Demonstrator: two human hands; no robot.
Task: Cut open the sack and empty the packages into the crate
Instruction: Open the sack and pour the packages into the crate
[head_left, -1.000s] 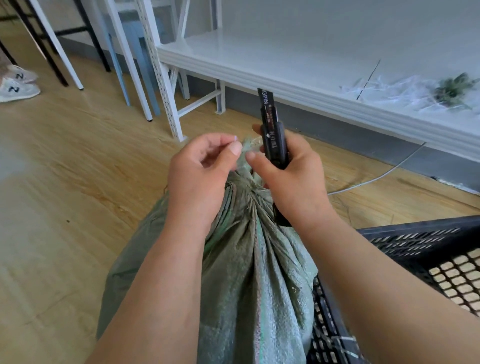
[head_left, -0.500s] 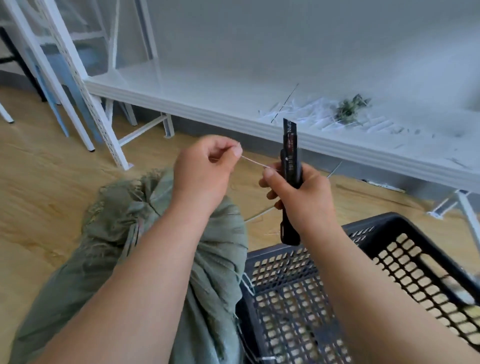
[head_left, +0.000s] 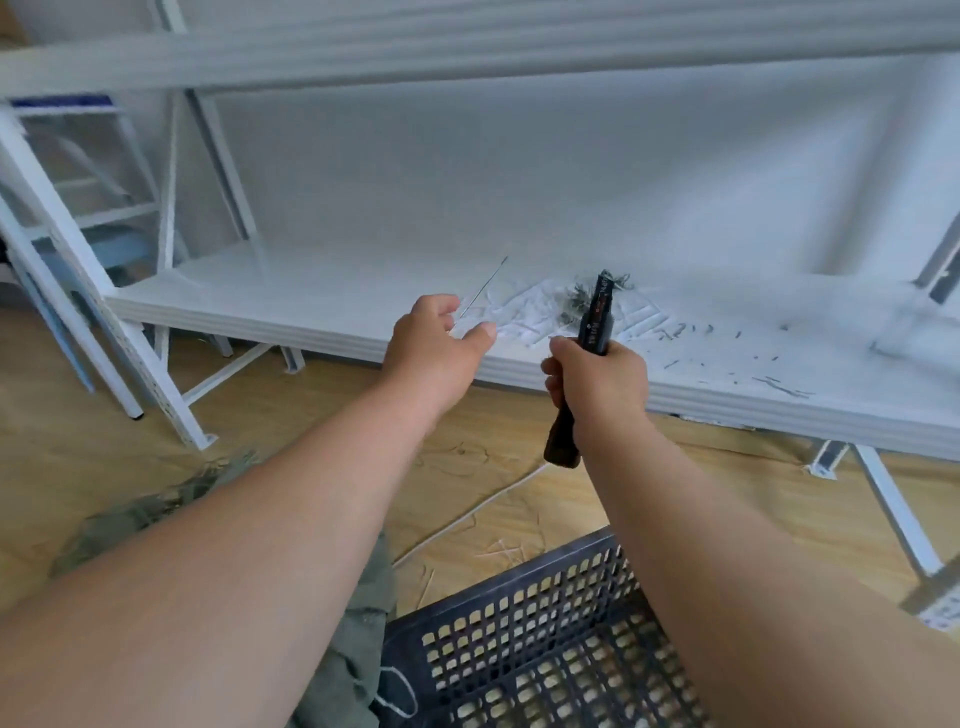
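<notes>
- Head view looks down my two bare forearms toward a low white shelf, with both hands raised in front of its edge.
- My left hand reaches out over the front of the shelf, fingers loosely curled and thumb stretched toward the right; a thin pale strand seems to sit at the fingertips, but the blur is too strong for me to say whether I am pinching anything.
- My right hand is closed in a fist round a black utility knife, held upright and slightly tilted, its top end above my knuckles and its butt sticking out below my wrist.
- On the shelf beyond my hands lies a scatter of white strand clippings and a small dark green tuft, with darker specks further right.
- A green woven sack lies slumped on the wooden floor at the lower left, mostly hidden under my left forearm.
- A black perforated plastic crate sits at the bottom of the view, just beside the sack and between my arms; no packages show in the part I can see.
- A white cord trails across the floor between the crate and the shelf.
</notes>
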